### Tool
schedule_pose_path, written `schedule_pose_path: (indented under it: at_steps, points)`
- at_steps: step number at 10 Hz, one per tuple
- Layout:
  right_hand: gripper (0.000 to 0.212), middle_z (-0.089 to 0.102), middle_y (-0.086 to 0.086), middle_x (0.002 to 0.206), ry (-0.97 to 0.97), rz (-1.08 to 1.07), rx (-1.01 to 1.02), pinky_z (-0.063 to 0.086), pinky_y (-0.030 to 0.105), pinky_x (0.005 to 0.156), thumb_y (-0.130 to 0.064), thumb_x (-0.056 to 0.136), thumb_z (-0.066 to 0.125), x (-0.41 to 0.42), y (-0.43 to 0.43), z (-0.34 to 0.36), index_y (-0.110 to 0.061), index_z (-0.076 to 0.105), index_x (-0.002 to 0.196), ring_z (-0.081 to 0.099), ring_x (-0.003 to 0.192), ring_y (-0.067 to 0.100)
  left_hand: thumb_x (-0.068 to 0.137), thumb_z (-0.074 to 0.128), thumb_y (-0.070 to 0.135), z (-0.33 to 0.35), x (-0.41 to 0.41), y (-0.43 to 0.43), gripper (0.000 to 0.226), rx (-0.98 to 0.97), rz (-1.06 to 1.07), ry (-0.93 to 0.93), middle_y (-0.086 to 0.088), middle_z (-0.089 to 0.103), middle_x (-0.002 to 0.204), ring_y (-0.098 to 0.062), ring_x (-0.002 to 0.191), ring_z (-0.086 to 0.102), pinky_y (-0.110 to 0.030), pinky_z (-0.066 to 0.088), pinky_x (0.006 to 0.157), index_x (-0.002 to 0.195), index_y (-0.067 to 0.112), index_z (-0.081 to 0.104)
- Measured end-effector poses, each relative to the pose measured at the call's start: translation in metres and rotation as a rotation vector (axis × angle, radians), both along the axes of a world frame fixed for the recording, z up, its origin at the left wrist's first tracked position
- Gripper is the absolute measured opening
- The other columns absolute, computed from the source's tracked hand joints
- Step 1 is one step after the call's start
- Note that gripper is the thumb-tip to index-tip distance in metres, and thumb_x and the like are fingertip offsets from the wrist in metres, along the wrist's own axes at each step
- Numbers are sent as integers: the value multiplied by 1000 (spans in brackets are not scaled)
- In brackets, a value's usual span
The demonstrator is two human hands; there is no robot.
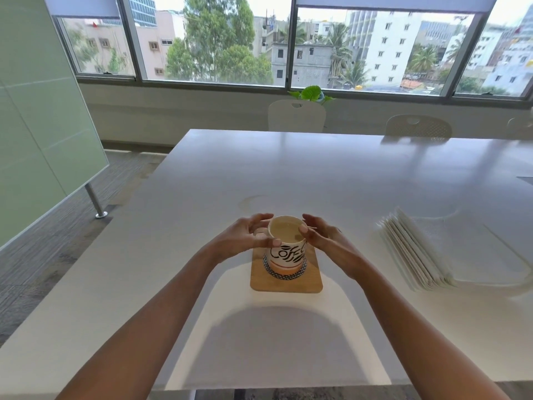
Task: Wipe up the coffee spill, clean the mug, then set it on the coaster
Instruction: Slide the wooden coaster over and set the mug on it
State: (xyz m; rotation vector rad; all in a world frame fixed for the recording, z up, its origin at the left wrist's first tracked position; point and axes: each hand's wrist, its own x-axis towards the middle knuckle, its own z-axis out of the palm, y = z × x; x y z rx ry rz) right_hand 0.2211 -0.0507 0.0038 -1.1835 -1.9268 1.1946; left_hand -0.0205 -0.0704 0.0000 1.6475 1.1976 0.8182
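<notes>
A white mug (285,256) with black "Coffee" lettering and an orange band stands upright on a round patterned coaster (300,272), which lies on a wooden board (288,285). Pale brown liquid fills the mug. My left hand (245,241) curves around the handle side, its thumb touching the mug wall and its fingers arched apart above the handle. On the other side my right hand (320,236) has its thumb on the rim and its fingers loose and spread. A faint ring mark (253,202) shows on the white table (202,197) just beyond the mug.
A stack of white paper napkins (409,249) lies to the right of the board. Two chairs (297,115) stand at the table's far side below the window. A glass partition (43,140) on a metal post stands to the left.
</notes>
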Motion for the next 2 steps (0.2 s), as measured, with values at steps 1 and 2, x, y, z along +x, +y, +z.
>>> schedule_pose_path:
  at_steps: [1,2]
  points:
    - [109,42,2,151,-15,-44,42,34,47,114,-92,63,37,-1,6,17,-23,35,147,41,137,21,62,56,87,22,4,-2,113,93,97,27,9,48,142,-8,127,47,-10,44,91,148,15,39]
    - [91,39,1,153,-37,-111,149,30,47,116,-82,77,29,-7,10,29,-24,35,147,38,139,22,76,41,81,35,11,4,97,216,215,94,2,42,152,-18,138,42,-28,41,106,149,16,38]
